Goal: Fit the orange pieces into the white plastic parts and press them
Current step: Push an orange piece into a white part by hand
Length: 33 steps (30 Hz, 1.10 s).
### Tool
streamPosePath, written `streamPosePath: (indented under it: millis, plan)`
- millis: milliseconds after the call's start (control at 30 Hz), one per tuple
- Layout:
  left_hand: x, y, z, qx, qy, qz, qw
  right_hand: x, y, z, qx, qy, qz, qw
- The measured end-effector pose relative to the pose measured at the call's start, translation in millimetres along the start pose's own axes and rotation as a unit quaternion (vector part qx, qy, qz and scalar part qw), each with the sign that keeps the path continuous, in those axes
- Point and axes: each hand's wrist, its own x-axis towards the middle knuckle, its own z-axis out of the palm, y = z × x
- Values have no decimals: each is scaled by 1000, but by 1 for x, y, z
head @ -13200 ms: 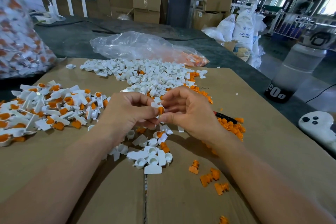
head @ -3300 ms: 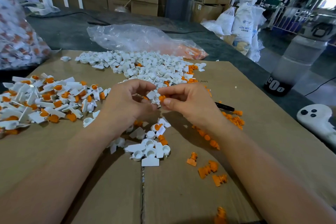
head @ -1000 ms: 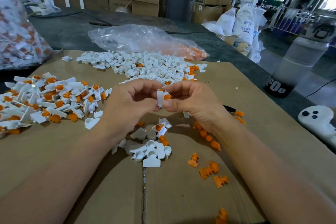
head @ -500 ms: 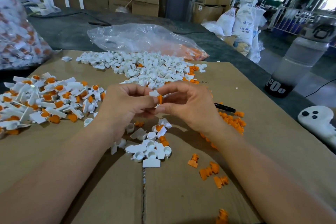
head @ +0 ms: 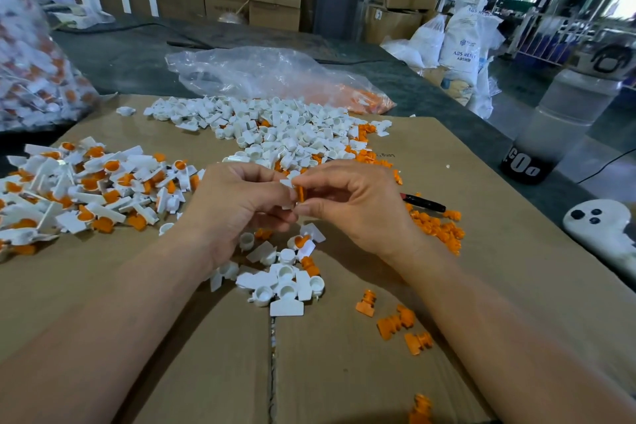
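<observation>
Head camera: two bare hands meet above the middle of a cardboard sheet [head: 344, 372] spread over the bench. The left hand [head: 237, 206] pinches a white plastic part [head: 288, 182] between thumb and curled fingers. The right hand [head: 354, 206] grips an orange piece [head: 301, 193] between thumb and forefinger, pressed up against the white part. Whether it is fully seated cannot be told.

Directly beneath the hands lies a small cluster of white parts [head: 282, 282], with a few orange ones among them. A large heap of unfilled white parts [head: 282, 127] sits toward the far edge of the cardboard. A pile of fitted white-and-orange parts [head: 86, 189] spreads along the left edge.

Loose orange pieces [head: 437, 227] are scattered to the right of the right hand, beside a black marker [head: 423, 202]. A few more orange pieces [head: 399, 320] lie nearer the front edge, by the right forearm.

A crumpled clear plastic bag [head: 275, 76] holding orange pieces rests beyond the cardboard. A second, fuller bag [head: 31, 62] stands at the far left corner. A frosted bottle [head: 564, 113] and a white controller [head: 599, 227] sit at the right edge
</observation>
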Motion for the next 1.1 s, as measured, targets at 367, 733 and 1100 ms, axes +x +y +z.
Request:
streamPosePath:
  millis: [367, 733, 1100]
  plan:
    - [0, 3, -1, -48, -2, -24, 999, 1, 3, 1, 62, -13, 36, 997]
    - [-1, 2, 0, -28, -27, -27, 999, 0, 1, 0, 4, 22, -25, 999]
    - [0, 1, 0, -16, -4, -22, 1000, 4, -2, -28, -3, 31, 120, 992]
